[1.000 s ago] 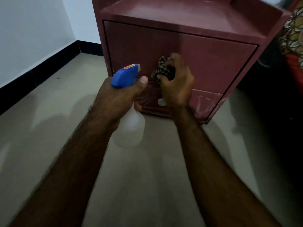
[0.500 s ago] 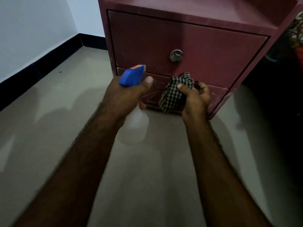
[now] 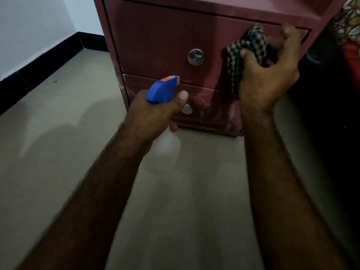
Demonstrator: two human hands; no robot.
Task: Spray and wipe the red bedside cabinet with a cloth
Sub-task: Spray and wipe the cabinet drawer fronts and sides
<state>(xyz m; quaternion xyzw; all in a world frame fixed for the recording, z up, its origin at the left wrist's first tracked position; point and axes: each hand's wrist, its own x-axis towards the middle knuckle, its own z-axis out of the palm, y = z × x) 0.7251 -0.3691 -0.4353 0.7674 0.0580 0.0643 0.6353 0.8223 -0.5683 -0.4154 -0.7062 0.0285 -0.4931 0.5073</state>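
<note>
The red bedside cabinet stands on the floor ahead, with two drawer fronts and round metal knobs. My right hand grips a black-and-white checked cloth and presses it against the right part of the upper drawer front. My left hand holds a spray bottle with a blue trigger head and clear body, its nozzle pointing at the lower drawer. White streaks show on the lower drawer front.
Grey tiled floor spreads to the left and in front. A white wall with a black skirting runs along the left. To the right of the cabinet lies a dark gap and patterned fabric.
My right hand has carried the cloth from the lower drawer up to the right side of the upper drawer. The left hand with the bottle has stayed roughly in place.
</note>
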